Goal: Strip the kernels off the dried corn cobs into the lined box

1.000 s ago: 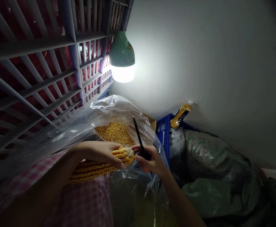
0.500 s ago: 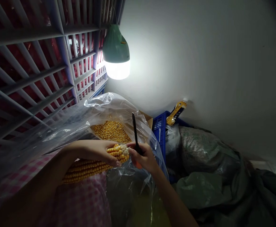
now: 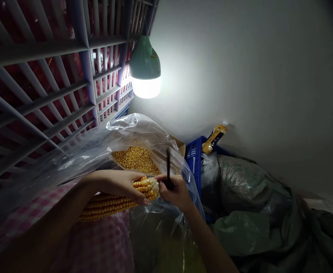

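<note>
My left hand (image 3: 117,183) is wrapped round a yellow corn cob (image 3: 113,203) that lies across my lap, its bare white tip pointing right. My right hand (image 3: 175,192) is closed on a thin dark tool (image 3: 168,166) that stands upright, and its thumb presses at the cob's tip. Both hands hover over the mouth of a clear plastic bag (image 3: 143,131) holding loose yellow kernels (image 3: 136,159).
A lit green lamp (image 3: 145,68) hangs above the bag. A slatted crate wall (image 3: 41,76) fills the left. A blue crate (image 3: 194,159) and a yellow bottle (image 3: 216,137) stand by the white wall. Dark green sacks (image 3: 251,204) lie at right. Pink checked cloth (image 3: 98,242) covers my lap.
The dark tool has swung from a leftward tilt to nearly upright, and my right hand has closed in on the cob's tip. The left hand keeps its hold on the cob.
</note>
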A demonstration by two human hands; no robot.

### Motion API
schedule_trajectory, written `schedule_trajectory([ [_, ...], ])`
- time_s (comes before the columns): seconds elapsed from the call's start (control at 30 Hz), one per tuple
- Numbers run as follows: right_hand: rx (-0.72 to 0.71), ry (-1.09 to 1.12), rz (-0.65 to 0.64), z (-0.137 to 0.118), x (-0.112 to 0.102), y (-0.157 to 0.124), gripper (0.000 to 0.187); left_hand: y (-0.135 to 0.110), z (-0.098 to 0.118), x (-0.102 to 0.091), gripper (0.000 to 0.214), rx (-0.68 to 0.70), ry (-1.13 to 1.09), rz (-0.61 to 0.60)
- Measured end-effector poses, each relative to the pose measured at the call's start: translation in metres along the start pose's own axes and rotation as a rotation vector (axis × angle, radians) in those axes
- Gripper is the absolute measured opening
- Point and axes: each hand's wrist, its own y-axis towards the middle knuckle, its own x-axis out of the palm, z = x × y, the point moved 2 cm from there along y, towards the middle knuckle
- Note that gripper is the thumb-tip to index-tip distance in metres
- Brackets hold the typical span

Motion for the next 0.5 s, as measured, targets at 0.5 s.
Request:
schedule_trajectory([
  [0.5,-0.154,-0.186,-0.015,-0.016,0.001,0.001,0.037,0.002,-0.002,0.0,0.061,-0.021,-0.148,0.025],
])
